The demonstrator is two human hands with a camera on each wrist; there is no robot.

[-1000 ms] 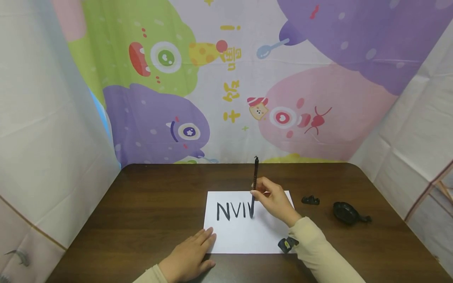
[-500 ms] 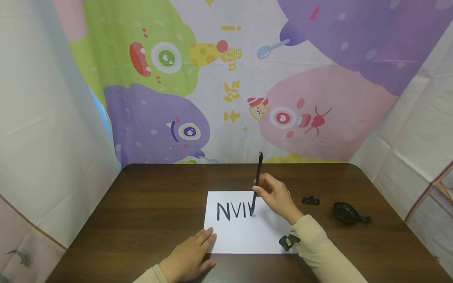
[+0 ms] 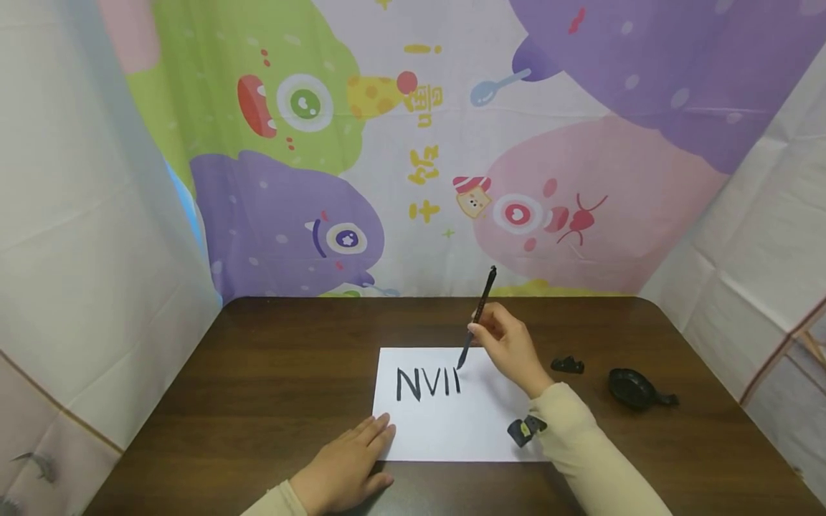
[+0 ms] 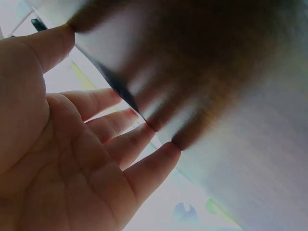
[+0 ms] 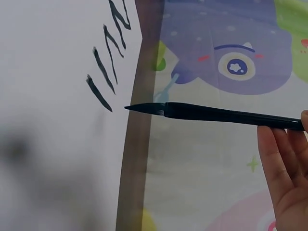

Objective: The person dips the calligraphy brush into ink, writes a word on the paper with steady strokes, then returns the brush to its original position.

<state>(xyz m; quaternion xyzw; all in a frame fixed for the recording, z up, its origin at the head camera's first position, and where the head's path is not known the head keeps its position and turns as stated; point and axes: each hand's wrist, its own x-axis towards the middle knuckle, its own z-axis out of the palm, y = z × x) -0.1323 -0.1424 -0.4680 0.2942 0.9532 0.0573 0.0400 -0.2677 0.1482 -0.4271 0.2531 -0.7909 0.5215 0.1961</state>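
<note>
My right hand (image 3: 510, 344) pinches a black writing brush (image 3: 485, 294) between thumb and fingers. The brush leans, its dark tip down beside the top of the last ink stroke; in the right wrist view the brush tip (image 5: 144, 108) looks slightly apart from that stroke, and contact with the paper is unclear. A white sheet of paper (image 3: 445, 430) bears black strokes (image 3: 408, 385) that read like "NVII". With fingers extended, my left hand (image 3: 348, 459) rests on the table and on the sheet's lower left edge. The left wrist view shows its palm (image 4: 72, 168) close up.
On the dark wooden table (image 3: 271, 380), right of the sheet, lie a small black bumpy piece (image 3: 568, 365) and a black shallow dish with a handle (image 3: 631, 388). A wrist camera (image 3: 525, 430) sits under my right wrist. A cartoon-printed curtain (image 3: 426, 258) hangs behind the table.
My right hand has carried the brush up and away from the last stroke's lower end to near its top. The brush leans more to the right. My left hand stays put.
</note>
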